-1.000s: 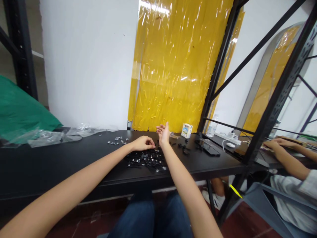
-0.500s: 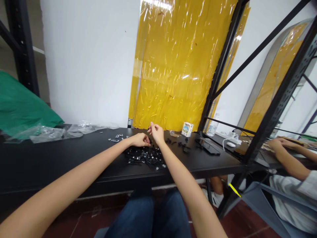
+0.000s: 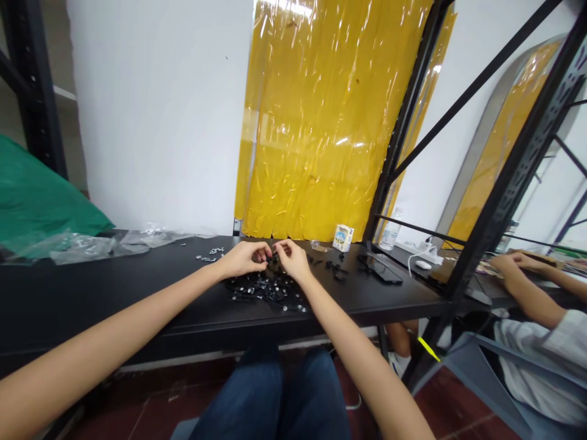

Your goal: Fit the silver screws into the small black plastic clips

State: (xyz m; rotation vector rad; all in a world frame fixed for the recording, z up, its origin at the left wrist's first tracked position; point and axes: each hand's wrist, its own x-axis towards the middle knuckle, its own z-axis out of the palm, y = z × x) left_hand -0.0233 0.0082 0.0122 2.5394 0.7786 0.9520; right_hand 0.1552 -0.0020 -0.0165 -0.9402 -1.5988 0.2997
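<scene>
My left hand (image 3: 244,258) and my right hand (image 3: 291,258) meet fingertip to fingertip above a pile of small black parts (image 3: 265,289) on the black table (image 3: 114,293). Both hands are closed in a pinch around a small black part (image 3: 274,256) held between them. The part is mostly covered by the fingers. Just under my wrists lies the pile, with some shiny bits mixed in.
Small silver pieces (image 3: 208,255) lie to the left of the pile, crumpled clear plastic bags (image 3: 98,244) and green cloth (image 3: 41,208) further left. A small carton (image 3: 343,237), loose black parts (image 3: 337,271) and a phone (image 3: 380,271) lie right. Another person's arm (image 3: 527,287) rests at the neighbouring desk.
My right hand, raised and open a second ago, has come down and closed. My left hand has lifted off the pile to meet it. Both now pinch one small part.
</scene>
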